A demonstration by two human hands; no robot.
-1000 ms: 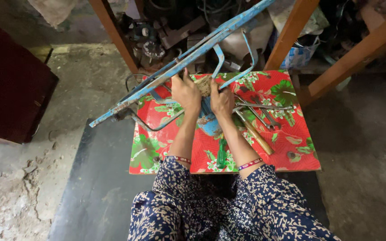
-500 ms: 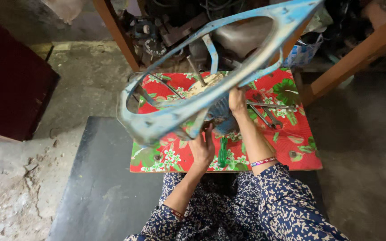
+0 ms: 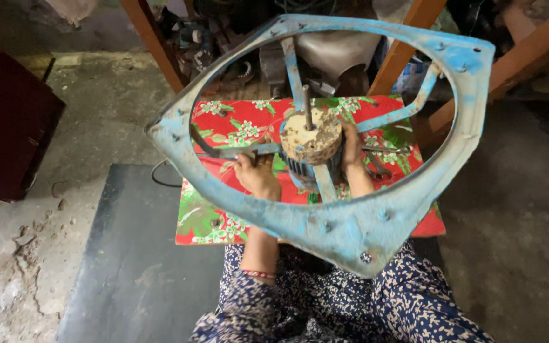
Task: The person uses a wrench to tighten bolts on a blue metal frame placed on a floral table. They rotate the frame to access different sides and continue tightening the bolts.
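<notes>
Right now the person holds a worn blue metal fan frame [image 3: 344, 228] up over a red floral cloth [image 3: 223, 127], tilted so its round opening faces the camera. At the centre sits 1 rusty, drum-shaped motor [image 3: 312, 143] with 1 thin shaft [image 3: 307, 107] standing out of its top face. The left hand [image 3: 258, 174] reaches through the opening, its fingers curled around a grey strut [image 3: 236, 151] just beside the motor. The right hand [image 3: 352, 149] lies against the motor's far side, fingers pressed to the housing, though whether they wrap fully around it is hidden behind the drum. As a judgement, the step in hand looks like turning and steadying the frame to get at the motor mounting; any further move would call for a firm hold on the heavy middle, since the wide frame is carried only by these 2 hands and could swing or tip. Counted: 1 frame, 1 motor, 1 shaft, 4 struts running from the motor to the ring, of which 3 are blue and 1 is grey. On the cloth near the right hand lie a few loose metal tools [image 3: 379, 166], too overlapped to count. Behind stand 3 slanted wooden legs [image 3: 160, 47], and a dark mat [image 3: 135, 254] lies beneath the cloth.
</notes>
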